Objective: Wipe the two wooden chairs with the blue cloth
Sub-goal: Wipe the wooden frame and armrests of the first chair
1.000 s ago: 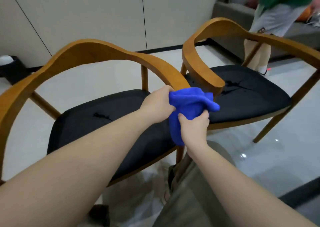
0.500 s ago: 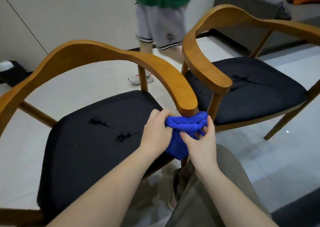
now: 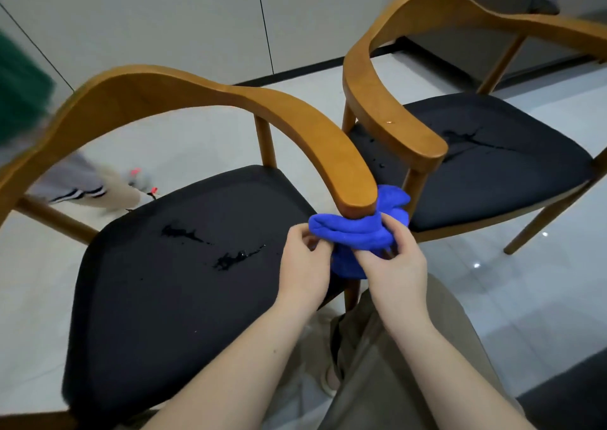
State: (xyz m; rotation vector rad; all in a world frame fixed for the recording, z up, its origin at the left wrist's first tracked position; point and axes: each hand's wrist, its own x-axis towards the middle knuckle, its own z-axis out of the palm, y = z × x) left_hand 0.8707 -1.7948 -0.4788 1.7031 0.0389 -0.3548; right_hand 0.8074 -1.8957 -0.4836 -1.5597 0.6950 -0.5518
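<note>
Clearly little is done yet: both hands, left hand and right hand, pinch the blue cloth beside the near chair's armrest, wet smears remaining on both seats.

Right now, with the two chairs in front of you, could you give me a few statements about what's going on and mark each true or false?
1. Both hands hold the blue cloth. True: the left hand and right hand each grip it.
2. The cloth lies flat on the right chair's seat. False: it is bunched just under the armrest tip of the left chair.
3. Both seats show wet-looking marks. True: the left seat and the right seat each have dark glossy streaks.
4. The seats are bare wood. False: they are black cushions.
5. The right chair is tipped over. False: it stands upright.
</note>
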